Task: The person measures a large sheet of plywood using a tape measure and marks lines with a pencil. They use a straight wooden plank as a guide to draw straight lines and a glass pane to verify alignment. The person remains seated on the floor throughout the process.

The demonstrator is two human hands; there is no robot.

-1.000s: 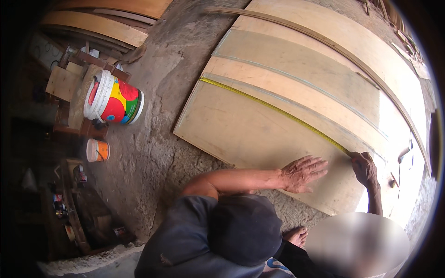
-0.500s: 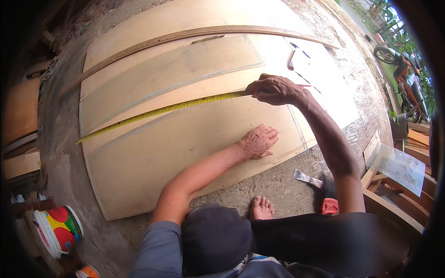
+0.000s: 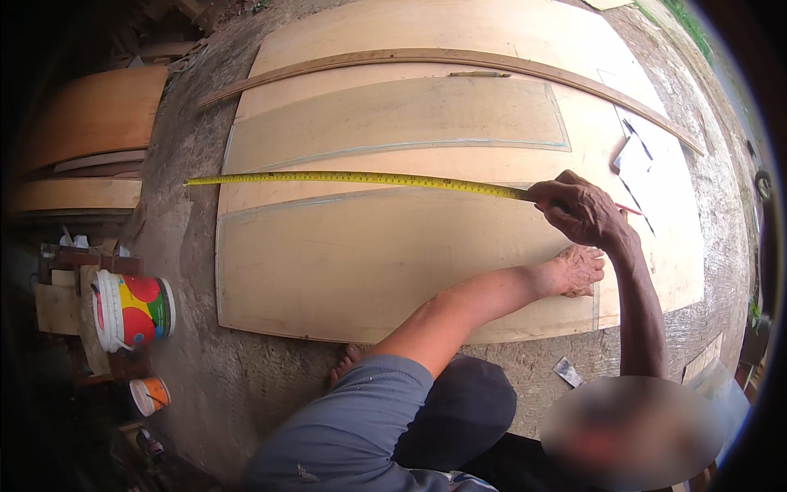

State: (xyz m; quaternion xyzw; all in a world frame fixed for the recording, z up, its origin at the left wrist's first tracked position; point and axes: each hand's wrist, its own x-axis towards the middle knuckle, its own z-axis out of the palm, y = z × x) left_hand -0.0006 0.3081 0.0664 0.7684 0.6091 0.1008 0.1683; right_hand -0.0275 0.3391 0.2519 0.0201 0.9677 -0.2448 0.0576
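My right hand (image 3: 576, 209) is closed around a tape measure, whose yellow blade (image 3: 361, 178) stretches left past the edge of a wide pale plywood sheet (image 3: 459, 168). The tape's case is mostly hidden by the fingers. A thin red item (image 3: 629, 211) shows beside the wrist; I cannot tell whether it is held. My left hand (image 3: 580, 269) rests palm down with fingers apart, near the right end of a greyish tan panel (image 3: 393, 262). Behind the tape lies a second, narrower greyish panel (image 3: 393, 119) with pale bluish edge lines.
A long wooden strip (image 3: 426, 56) crosses the sheet's far part, near a small wood stick (image 3: 479, 75). White paper (image 3: 634, 156) with dark pens lies at right. Paint buckets (image 3: 146, 310) and stacked boards (image 3: 90, 115) stand left. A scraper blade (image 3: 567, 371) lies on the ground.
The view has swung left. My left hand has slid right along the panel, closer to my right hand. The tape's tip now reaches farther past the sheet's left edge.
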